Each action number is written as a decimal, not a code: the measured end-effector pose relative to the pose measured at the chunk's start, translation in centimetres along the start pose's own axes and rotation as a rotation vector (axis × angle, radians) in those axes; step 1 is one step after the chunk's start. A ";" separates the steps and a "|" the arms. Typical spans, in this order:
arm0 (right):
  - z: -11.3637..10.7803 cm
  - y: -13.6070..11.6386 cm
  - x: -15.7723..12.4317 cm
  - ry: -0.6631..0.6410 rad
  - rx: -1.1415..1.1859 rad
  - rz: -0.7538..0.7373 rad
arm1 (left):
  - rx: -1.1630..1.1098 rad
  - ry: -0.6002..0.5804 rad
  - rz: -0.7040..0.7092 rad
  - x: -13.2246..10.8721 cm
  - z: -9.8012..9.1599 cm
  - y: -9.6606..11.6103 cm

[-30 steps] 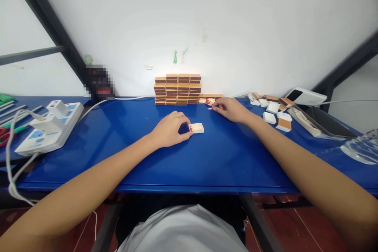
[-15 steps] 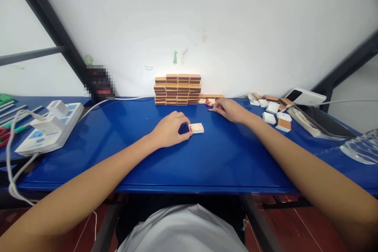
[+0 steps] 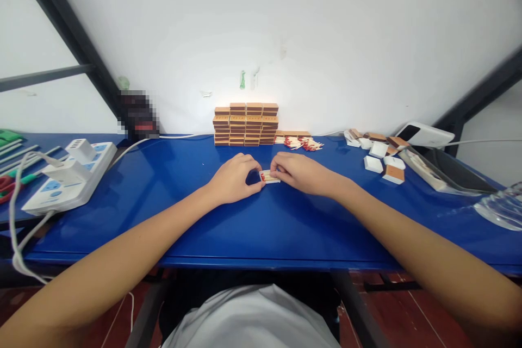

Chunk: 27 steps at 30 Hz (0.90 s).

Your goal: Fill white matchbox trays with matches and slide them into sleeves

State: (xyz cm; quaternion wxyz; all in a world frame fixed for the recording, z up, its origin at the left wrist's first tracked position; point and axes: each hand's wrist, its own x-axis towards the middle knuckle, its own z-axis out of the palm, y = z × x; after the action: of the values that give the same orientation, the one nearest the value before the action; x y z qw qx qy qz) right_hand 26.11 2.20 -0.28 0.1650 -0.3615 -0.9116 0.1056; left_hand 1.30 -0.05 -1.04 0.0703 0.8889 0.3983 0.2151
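A small white matchbox tray (image 3: 269, 176) with red-tipped matches in it lies mid-table on the blue table (image 3: 244, 228). My left hand (image 3: 234, 178) has its fingers curled, pinching the tray's left end. At the tray's right end my right hand (image 3: 299, 173) rests with fingers closed over it, seemingly pinching matches I cannot make out clearly. Behind the hands lies a loose pile of red-tipped matches (image 3: 304, 144).
A stack of brown matchboxes (image 3: 246, 124) stands against the wall. White trays and brown sleeves (image 3: 381, 155) lie at the right, beside a white power bank (image 3: 424, 134) and a clear bag (image 3: 499, 209). A white power strip (image 3: 67, 174) with cables sits at the left.
My right hand has left the match pile at the back and come forward and left to the tray. The left hand has stayed put on the tray.
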 end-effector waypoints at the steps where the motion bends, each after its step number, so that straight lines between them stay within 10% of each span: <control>1: 0.0 0.1 0.0 -0.007 0.004 -0.007 | -0.002 -0.002 -0.002 0.0 0.0 0.0; 14: -2.0 12.8 -0.6 0.151 -0.253 0.185 | -0.024 -0.031 -0.021 0.0 -0.4 0.5; 27: -1.0 12.7 0.3 0.133 -0.231 0.113 | -0.030 -0.033 -0.017 -0.1 -0.4 0.4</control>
State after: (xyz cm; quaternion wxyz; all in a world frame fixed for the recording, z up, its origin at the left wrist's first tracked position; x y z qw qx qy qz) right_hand 34.20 11.55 -3.25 0.1760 -0.4352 -0.8828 -0.0152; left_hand 1.37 -0.41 -0.58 0.0923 0.8877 0.4014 0.2058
